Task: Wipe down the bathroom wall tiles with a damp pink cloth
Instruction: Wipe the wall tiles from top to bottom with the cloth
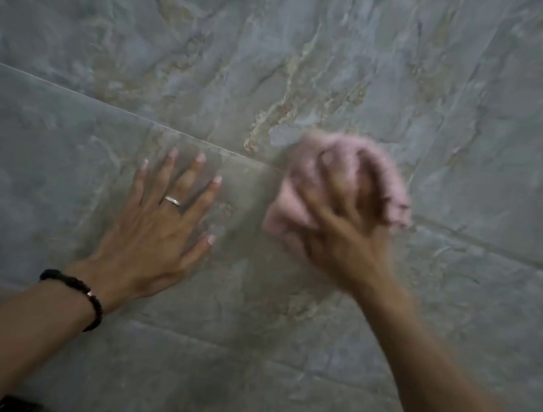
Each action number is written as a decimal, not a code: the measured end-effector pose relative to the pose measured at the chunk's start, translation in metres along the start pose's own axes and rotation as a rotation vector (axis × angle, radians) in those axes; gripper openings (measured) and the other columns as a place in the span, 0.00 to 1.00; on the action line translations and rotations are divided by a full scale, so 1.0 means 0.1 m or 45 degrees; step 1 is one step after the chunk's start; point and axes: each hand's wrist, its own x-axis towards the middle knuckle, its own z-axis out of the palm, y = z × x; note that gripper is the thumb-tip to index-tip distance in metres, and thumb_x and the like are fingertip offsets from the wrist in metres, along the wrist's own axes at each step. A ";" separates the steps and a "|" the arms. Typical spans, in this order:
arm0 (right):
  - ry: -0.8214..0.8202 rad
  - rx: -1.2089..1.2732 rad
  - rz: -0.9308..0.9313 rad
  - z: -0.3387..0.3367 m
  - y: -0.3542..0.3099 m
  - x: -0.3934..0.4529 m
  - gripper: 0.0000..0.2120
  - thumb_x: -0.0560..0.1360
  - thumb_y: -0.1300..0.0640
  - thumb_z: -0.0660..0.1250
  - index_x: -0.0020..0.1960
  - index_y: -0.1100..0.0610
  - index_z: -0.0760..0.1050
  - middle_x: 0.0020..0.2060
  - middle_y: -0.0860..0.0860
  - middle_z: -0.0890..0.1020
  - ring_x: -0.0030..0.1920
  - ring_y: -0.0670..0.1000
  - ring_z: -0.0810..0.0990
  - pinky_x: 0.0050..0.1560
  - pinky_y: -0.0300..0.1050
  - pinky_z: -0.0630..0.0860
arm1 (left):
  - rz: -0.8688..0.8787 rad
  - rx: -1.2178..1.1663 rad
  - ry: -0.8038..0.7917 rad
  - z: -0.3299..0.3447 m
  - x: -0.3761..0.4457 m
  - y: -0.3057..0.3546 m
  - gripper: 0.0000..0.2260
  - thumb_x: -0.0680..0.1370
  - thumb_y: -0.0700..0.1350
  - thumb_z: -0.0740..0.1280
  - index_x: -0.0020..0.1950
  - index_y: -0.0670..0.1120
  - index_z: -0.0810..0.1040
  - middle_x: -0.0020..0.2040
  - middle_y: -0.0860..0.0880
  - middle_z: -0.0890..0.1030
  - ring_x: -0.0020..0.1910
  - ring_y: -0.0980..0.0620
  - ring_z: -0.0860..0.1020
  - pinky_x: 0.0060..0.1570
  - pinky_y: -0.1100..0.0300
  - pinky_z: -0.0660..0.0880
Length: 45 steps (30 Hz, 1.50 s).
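right hand (338, 214) grip bunching pink cloth (297, 206) on wall tiles (317, 56), left hand (157, 225) flat

The pink cloth (300, 209) is gripped by the blurred right hand (340, 222) against the wall tiles (317, 56) — the left hand (152, 231) is pressed flat alongside.

Blur and cut-offs around your two hands

Your right hand (341, 215) is smeared by motion blur, so its fingers' outlines run together, and the bunched pink cloth (300, 209) under it hides its fingertips and loses its own edges. Both your forearms run out of the lower edge. Below your left hand (157, 225), a dark object (17, 406) at the bottom edge is cut off and too little shows to tell what it is.
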 end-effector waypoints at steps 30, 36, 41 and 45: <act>-0.462 0.309 -0.536 0.15 -0.23 -1.18 0.28 0.81 0.53 0.63 0.80 0.49 0.62 0.81 0.52 0.55 0.81 0.52 0.42 0.75 0.56 0.62 | 0.168 0.044 -0.143 0.33 -0.63 0.35 0.35 0.75 0.59 0.57 0.78 0.44 0.59 0.79 0.40 0.52 0.77 0.34 0.49 0.70 0.31 0.50; -0.258 0.055 -0.141 0.26 -0.46 -1.10 0.32 0.79 0.44 0.64 0.80 0.46 0.57 0.80 0.54 0.57 0.79 0.67 0.44 0.75 0.69 0.35 | 0.192 0.074 -0.172 0.43 -0.81 0.33 0.35 0.75 0.58 0.58 0.78 0.42 0.59 0.79 0.40 0.52 0.77 0.33 0.49 0.71 0.31 0.50; -0.626 0.434 -0.456 0.22 -0.48 -1.22 0.31 0.82 0.54 0.61 0.82 0.49 0.53 0.82 0.47 0.52 0.81 0.48 0.46 0.78 0.57 0.58 | 0.126 0.056 -0.154 0.43 -0.94 0.19 0.37 0.73 0.59 0.60 0.78 0.43 0.57 0.79 0.40 0.51 0.77 0.35 0.48 0.71 0.32 0.49; 0.016 0.150 -0.109 0.28 -0.53 -0.58 0.25 0.80 0.45 0.65 0.73 0.54 0.73 0.74 0.56 0.69 0.79 0.63 0.53 0.78 0.65 0.52 | 0.157 0.081 -0.132 0.44 -0.92 -0.01 0.40 0.73 0.61 0.59 0.79 0.41 0.55 0.79 0.39 0.50 0.77 0.34 0.47 0.71 0.32 0.48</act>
